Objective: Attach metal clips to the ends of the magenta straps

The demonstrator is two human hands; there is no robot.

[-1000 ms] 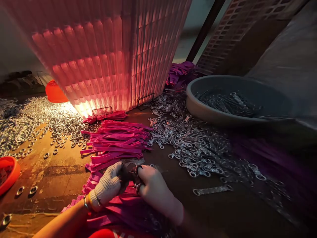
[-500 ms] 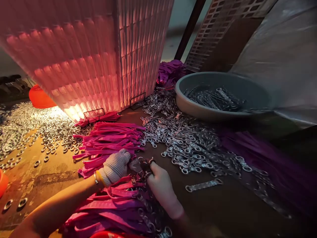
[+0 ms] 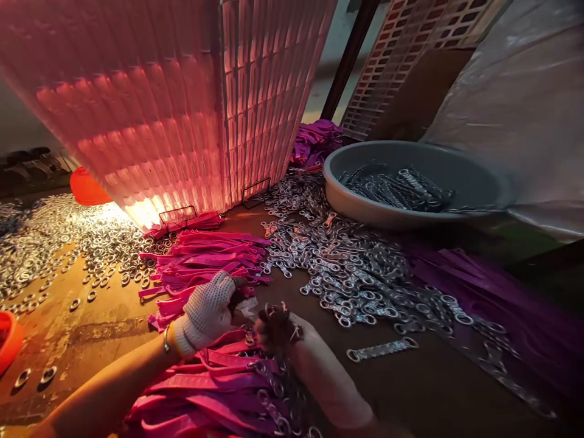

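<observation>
My left hand, in a white knitted glove, is closed at the near side of a bundle of pink straps; what its fingers pinch is too small and dark to name. Just right of it is my right hand, its fingers curled and dark. Between the two hands lies a small pale, clear piece, and I cannot tell which hand holds it. Beneath both hands spreads a second pile of pink straps with metal links at its right ends.
Metal links are heaped beside a grey basin holding more links. Loose rings cover the left, near an orange bowl. A tall pink-lit ribbed panel stands behind. Purple straps lie at right.
My right hand has turned, with its fingers now curled toward my left hand. My left hand has shifted slightly left and down. The whole view has moved a little.
</observation>
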